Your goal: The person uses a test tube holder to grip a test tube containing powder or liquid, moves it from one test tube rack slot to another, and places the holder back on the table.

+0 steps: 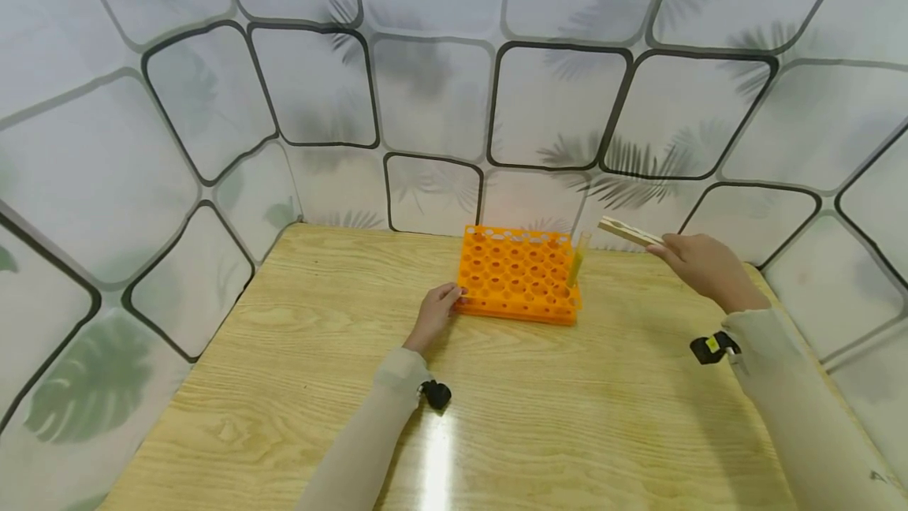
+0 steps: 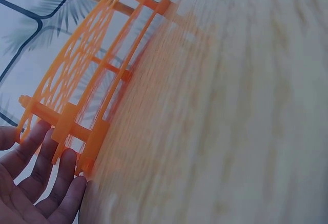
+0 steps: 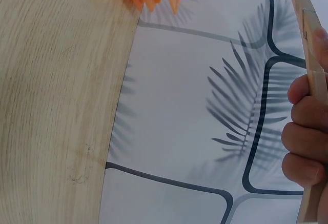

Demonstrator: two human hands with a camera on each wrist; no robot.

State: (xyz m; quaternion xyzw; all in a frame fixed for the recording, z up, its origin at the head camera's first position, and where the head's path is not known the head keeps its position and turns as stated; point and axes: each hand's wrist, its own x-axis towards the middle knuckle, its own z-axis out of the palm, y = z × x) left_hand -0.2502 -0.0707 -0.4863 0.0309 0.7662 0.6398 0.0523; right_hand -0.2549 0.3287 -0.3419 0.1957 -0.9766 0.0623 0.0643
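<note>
An orange test tube rack [image 1: 518, 265] stands on the wooden table. My left hand [image 1: 434, 311] grips its near left end; in the left wrist view the fingers [image 2: 64, 172] lie along the end posts. A test tube [image 1: 578, 260] with yellow liquid sits in a hole at the rack's right end, leaning slightly. To the right, above the table, my right hand [image 1: 702, 265] holds a wooden test tube clamp [image 1: 627, 233]. Its tip points left toward the tube, apart from it. In the right wrist view, curled fingers wrap the clamp [image 3: 309, 44].
The wooden table [image 1: 298, 353] carries the rack near its far edge. Behind it and at both sides hangs a pale curtain [image 1: 433, 93] with dark outlines and leaf prints. A small black camera is strapped to each wrist.
</note>
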